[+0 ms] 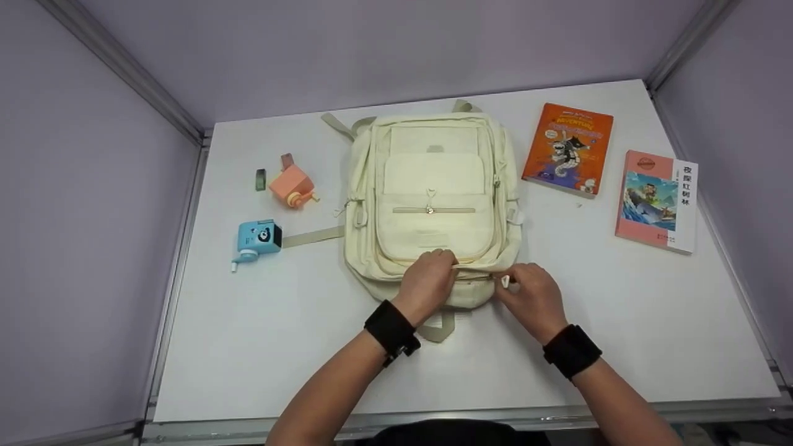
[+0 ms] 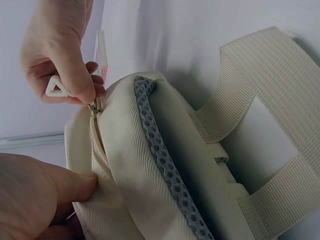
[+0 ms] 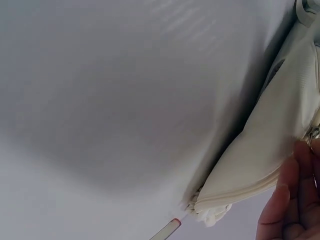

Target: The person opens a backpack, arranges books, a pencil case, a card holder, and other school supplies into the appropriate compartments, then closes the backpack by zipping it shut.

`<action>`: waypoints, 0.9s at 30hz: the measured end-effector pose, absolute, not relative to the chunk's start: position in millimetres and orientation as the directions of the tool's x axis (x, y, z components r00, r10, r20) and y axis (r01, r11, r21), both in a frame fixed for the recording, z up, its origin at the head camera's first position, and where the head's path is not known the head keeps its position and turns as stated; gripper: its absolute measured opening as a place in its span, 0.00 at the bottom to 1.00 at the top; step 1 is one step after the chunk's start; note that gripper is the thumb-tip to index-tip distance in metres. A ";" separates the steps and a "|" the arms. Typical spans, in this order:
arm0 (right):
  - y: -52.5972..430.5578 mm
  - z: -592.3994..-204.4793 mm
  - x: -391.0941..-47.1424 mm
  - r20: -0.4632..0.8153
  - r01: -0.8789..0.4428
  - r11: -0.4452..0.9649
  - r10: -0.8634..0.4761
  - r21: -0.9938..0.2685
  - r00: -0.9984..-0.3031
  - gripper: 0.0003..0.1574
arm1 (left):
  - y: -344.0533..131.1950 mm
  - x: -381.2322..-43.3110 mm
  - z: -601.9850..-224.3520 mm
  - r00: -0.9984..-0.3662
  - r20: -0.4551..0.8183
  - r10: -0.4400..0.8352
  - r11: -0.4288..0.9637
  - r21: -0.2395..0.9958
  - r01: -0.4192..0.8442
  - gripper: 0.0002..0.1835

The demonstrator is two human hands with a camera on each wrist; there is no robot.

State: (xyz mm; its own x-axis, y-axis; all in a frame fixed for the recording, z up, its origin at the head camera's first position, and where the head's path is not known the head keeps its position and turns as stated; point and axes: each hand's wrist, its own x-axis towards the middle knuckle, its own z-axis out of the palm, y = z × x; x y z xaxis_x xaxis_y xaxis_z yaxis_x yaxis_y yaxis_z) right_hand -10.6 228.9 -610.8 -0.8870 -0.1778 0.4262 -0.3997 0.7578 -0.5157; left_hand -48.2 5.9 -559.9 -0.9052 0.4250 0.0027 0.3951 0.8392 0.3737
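A cream backpack [image 1: 433,173] lies on its back on the white table, its top end toward the person. The left hand [image 1: 429,282] pinches the fabric edge beside the zipper at that end; in the left wrist view its thumb [image 2: 82,187] presses on the cloth. To its right, the right hand [image 1: 531,297] pinches the zipper pull [image 2: 57,87], whose white triangular tab sticks out past the fingers. Part of the zipper track [image 2: 96,127] shows between the two hands. In the right wrist view only the fingers [image 3: 295,195] appear, at the slider by the bag's edge.
Left of the bag are a blue crank pencil sharpener [image 1: 259,237], an orange one [image 1: 292,186], a small green item [image 1: 260,179] and a small pinkish item [image 1: 287,161]. An orange book [image 1: 569,148] and a pink-and-white book [image 1: 657,201] lie to the right. Straps [image 1: 313,236] spread beneath the bag.
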 end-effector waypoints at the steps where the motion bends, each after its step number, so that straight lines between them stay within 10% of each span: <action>1: 232.0 -612.0 -10.5 0.421 -0.387 0.763 -0.167 -0.517 -0.892 0.11 | 5.8 -48.1 -559.8 -0.905 0.000 0.426 0.840 0.371 0.396 0.07; 27: 231.7 -612.3 -4.2 0.343 -0.309 0.693 -0.094 -0.652 -0.935 0.13 | 54.4 -39.8 -563.7 -0.771 0.207 0.602 0.788 0.002 0.615 0.12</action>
State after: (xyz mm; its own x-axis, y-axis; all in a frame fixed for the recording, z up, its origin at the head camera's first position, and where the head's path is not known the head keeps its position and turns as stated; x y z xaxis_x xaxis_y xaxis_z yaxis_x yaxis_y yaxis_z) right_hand -4.2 231.7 -612.3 -0.9345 -0.0938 0.3433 -0.3089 0.6928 -0.6516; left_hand -39.8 54.4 -563.7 -0.7713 0.6018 0.2072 0.6154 0.7882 0.0018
